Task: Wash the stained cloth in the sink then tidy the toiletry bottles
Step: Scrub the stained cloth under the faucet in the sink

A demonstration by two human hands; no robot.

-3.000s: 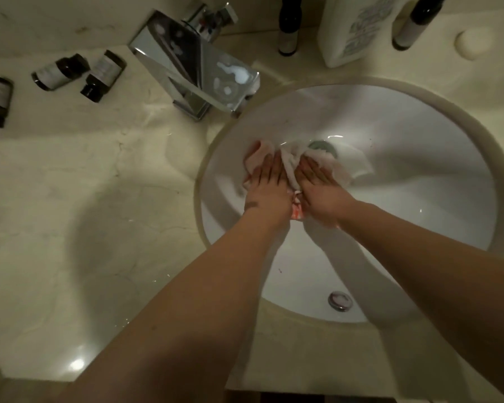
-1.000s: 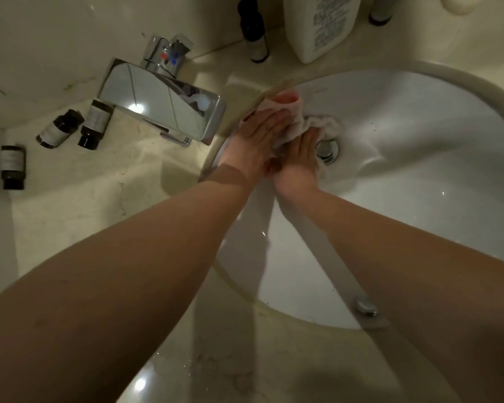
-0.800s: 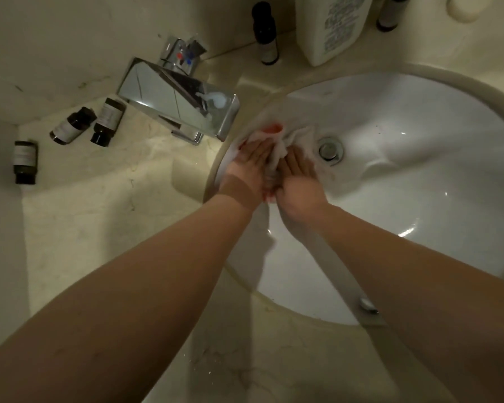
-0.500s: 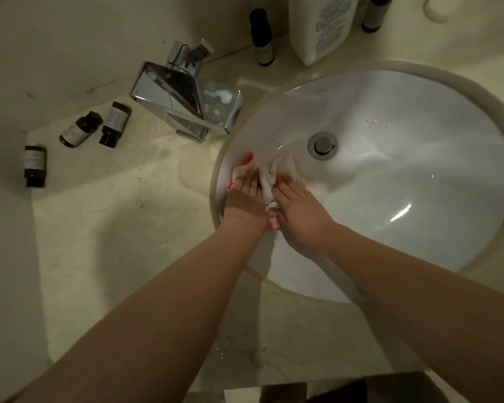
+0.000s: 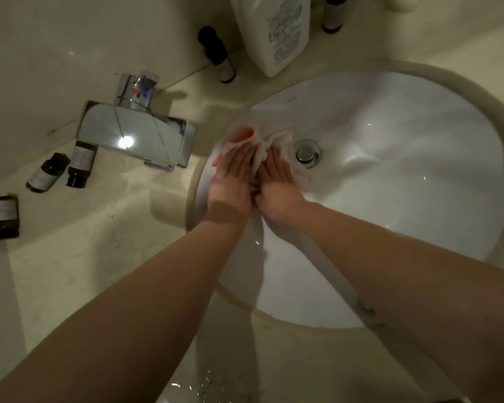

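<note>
Fingers [image 5: 239, 158] of both hands lie straight and close together, pressed flat onto the stained cloth [image 5: 269, 144], which is bunched against the sloping left wall of the sink [image 5: 405, 184], just beside the drain plug [image 5: 307, 152]. Her left hand [image 5: 234, 181] covers the cloth's pinkish-red patch, a bit of which shows past the fingertips; the right hand [image 5: 277, 181] sits touching the left one, thumb side to thumb side, on the white part. Neither hand curls round the fabric. On the desk [image 5: 79, 271] to the left, three small dark bottles lie toppled: two near the chrome tap [image 5: 137, 135], bottle one [image 5: 47, 172] and bottle two [image 5: 81, 164] side by side, and a third [image 5: 6, 216] apart by the wall. Behind the basin a slim dark bottle [image 5: 217, 55] stands upright next to a large white bottle [image 5: 274, 30].
</note>
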